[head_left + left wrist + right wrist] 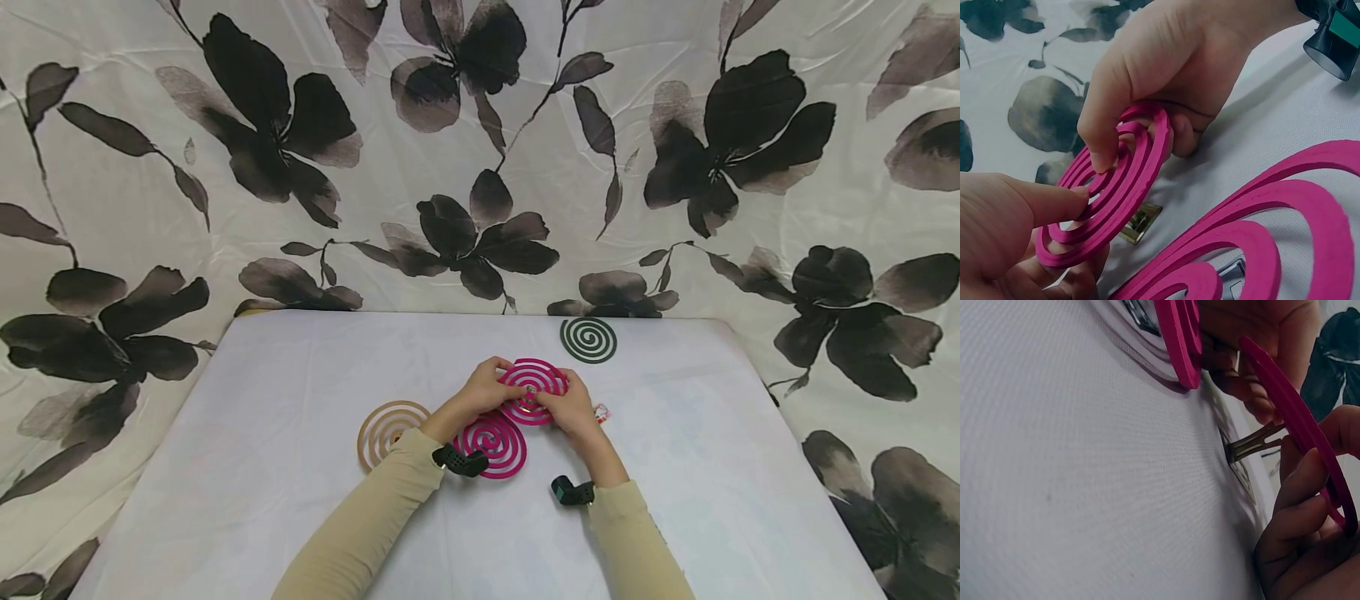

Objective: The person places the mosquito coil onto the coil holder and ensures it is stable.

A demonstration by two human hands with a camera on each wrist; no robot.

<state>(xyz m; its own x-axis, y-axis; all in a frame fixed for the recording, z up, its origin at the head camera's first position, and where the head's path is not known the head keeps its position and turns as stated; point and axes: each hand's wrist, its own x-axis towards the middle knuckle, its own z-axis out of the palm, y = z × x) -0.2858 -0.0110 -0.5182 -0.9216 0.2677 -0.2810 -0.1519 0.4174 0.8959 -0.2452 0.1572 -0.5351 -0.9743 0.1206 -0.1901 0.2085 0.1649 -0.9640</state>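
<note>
A pink spiral mosquito coil [1147, 174] hangs tilted between both hands. My left hand [482, 392] pinches it from the left, its thumb over the inner rings. From the right, my right hand [576, 410] grips the same coil, thumb on top and curled fingers underneath. Just below stands a small brass-coloured metal stand [1247, 453] with upright prongs reaching close to the coil; whether they touch, I cannot tell. A second pink coil [1335, 250] lies near my left wrist, above another metal stand [1234, 275].
A tan coil [363, 435] lies left, partly hidden by the left sleeve. Toward the back edge of the white table [300, 367] rests a dark green coil [588, 340]. A small red-and-white item [603, 412] sits beside the right hand. Flower-printed cloth [480, 167] hangs behind.
</note>
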